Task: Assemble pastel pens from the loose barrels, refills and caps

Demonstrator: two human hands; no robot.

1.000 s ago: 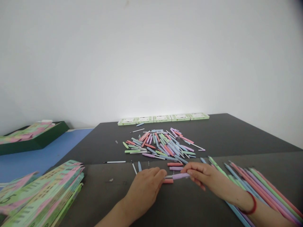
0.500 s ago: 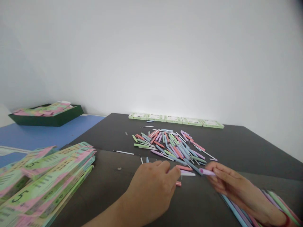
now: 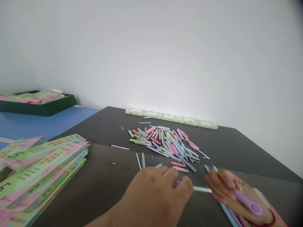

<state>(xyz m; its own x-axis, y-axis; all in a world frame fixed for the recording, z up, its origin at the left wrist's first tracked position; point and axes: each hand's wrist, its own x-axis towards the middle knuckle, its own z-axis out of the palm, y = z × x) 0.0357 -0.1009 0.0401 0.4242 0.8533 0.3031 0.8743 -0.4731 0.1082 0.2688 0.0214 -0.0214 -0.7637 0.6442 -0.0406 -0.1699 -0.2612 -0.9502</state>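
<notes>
My left hand (image 3: 161, 192) is closed over a purple pen part, and a white pen refill (image 3: 202, 189) sticks out of its grip to the right. The refill's free end comes up close to the fingers of my right hand (image 3: 233, 189). Those fingers are curled round a purple pen barrel (image 3: 246, 201), whose wide end faces me. Below the right hand and wrist lie several long pens (image 3: 228, 214), partly hidden by it. Just past my left hand are a red pen piece (image 3: 178, 164) and a purple pen piece (image 3: 181, 169).
A heap of pastel pen parts and refills (image 3: 170, 145) covers the middle of the black table (image 3: 94, 176). Flat green-white boxes (image 3: 170, 117) line its far edge. Stacked printed packets (image 3: 47, 176) lie at left. A dark green tray (image 3: 47, 108) of packets sits on a blue surface (image 3: 80, 118).
My left hand has moved right and nearer, lifting the refill with its purple part. The right hand has turned the purple barrel so its wide end points toward me. The view has shifted slightly.
</notes>
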